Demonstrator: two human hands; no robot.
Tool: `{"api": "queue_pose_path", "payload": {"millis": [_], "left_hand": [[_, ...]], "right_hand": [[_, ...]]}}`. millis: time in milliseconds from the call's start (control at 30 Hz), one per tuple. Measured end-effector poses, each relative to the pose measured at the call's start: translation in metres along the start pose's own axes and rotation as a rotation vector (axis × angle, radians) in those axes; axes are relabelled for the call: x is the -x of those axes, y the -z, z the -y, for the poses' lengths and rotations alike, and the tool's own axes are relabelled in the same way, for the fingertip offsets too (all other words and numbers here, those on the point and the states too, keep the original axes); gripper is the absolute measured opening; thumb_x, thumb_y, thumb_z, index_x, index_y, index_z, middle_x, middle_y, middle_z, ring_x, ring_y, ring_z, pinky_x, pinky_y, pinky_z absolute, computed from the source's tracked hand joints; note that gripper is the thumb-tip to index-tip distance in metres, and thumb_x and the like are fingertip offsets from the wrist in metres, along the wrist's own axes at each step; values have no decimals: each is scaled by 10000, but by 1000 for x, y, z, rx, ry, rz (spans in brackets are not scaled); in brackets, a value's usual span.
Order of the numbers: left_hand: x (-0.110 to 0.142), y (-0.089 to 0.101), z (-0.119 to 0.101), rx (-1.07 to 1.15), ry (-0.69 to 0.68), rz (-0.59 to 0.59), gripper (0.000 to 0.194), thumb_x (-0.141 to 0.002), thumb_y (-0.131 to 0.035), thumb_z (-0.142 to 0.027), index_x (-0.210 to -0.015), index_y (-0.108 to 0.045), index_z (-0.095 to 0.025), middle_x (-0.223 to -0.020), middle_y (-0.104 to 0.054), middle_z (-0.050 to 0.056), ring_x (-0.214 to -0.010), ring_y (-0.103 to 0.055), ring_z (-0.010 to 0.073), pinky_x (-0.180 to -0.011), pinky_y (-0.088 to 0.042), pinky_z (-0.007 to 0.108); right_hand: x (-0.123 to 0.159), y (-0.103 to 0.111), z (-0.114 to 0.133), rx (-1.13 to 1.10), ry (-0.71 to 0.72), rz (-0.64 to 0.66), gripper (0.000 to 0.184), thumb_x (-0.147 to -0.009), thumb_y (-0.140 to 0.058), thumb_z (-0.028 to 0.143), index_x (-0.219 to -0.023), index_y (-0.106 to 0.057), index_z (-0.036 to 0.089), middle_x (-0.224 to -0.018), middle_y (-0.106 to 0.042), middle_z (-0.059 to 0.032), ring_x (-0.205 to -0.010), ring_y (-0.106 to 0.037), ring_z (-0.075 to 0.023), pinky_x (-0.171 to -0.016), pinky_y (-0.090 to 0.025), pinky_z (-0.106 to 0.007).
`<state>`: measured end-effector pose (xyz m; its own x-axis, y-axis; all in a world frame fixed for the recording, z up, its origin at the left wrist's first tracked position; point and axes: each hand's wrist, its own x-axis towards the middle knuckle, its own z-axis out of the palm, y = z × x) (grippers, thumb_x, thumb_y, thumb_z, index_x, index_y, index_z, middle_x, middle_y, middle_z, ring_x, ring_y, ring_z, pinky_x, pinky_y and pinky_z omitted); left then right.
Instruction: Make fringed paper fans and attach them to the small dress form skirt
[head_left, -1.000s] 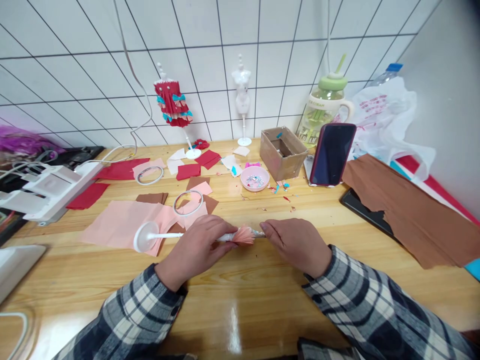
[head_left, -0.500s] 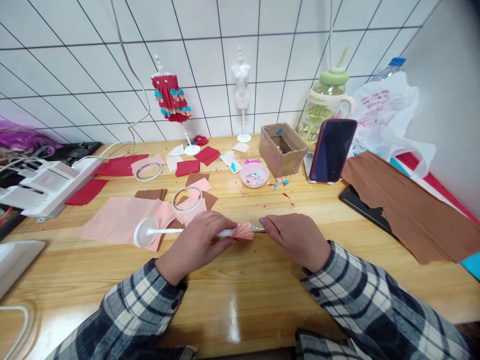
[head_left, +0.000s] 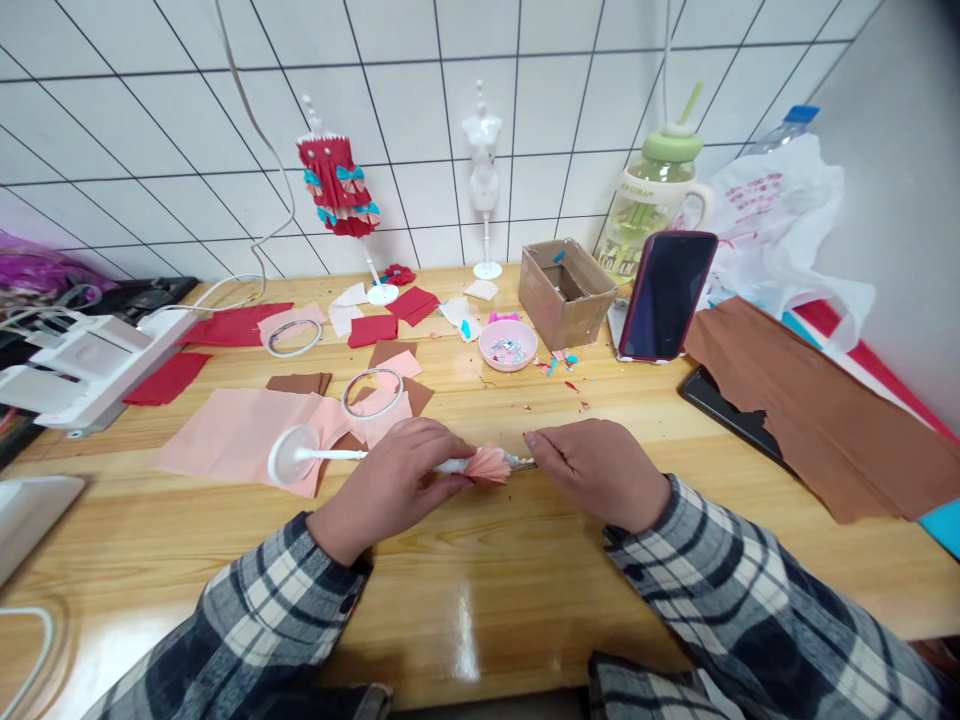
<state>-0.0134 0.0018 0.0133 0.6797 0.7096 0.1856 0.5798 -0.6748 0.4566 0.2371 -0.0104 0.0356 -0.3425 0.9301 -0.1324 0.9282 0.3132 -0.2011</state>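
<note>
A small white dress form lies on its side, its round base pointing left. My left hand is closed around its body. A pleated pink paper piece fans out from the body just right of my left fingers. My right hand is closed at the neck end, pinching a thin metal tool whose kind I cannot make out. Most of the tool is hidden by the fingers. Pink paper sheets and a roll of tape lie beyond my left hand.
At the back stand a dress form in red ruffles, a bare dress form, a cardboard box and a phone. A pink dish holds small beads. Brown paper lies right, a power strip left.
My right hand has shifted very slightly right, away from the pink pleats. The left hand keeps its hold on the dress form. The whole view has tilted a little.
</note>
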Motion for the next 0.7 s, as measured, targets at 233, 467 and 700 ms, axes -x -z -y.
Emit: {"api": "queue_pose_path", "payload": {"millis": [233,467,700], "left_hand": [[-2,1,-3,-3,-77,-36,162,-919,-579,-306,-1018,-639,-193,-946,-691,83,-908,-626,218,-815,-477,384],[-2,1,-2,-6,-93,-43,146,-914,-594,-285,-1026,-630,-198,-953,-698,68,-907,-613,209,-818,-463,375],[-2,0,-2,-1,-86,-44,144,-907,-606,-295,-1013,-629,-201,-952,-698,73,-913,-623,214,-814,-469,374]], "right_hand": [[0,0,2,-7,-11,59,541,-1003,-279,424,-741,-699,207,-709,-700,-35,-627,-563,-143,-560,-180,-305],[1,-1,3,-22,17,74,529,-1004,-284,417,-763,-712,222,-721,-713,-34,-627,-571,-147,-562,-193,-303],[0,-3,6,13,8,63,541,-1009,-266,429,-802,-727,236,-774,-737,-42,-644,-594,-161,-560,-179,-308]]}}
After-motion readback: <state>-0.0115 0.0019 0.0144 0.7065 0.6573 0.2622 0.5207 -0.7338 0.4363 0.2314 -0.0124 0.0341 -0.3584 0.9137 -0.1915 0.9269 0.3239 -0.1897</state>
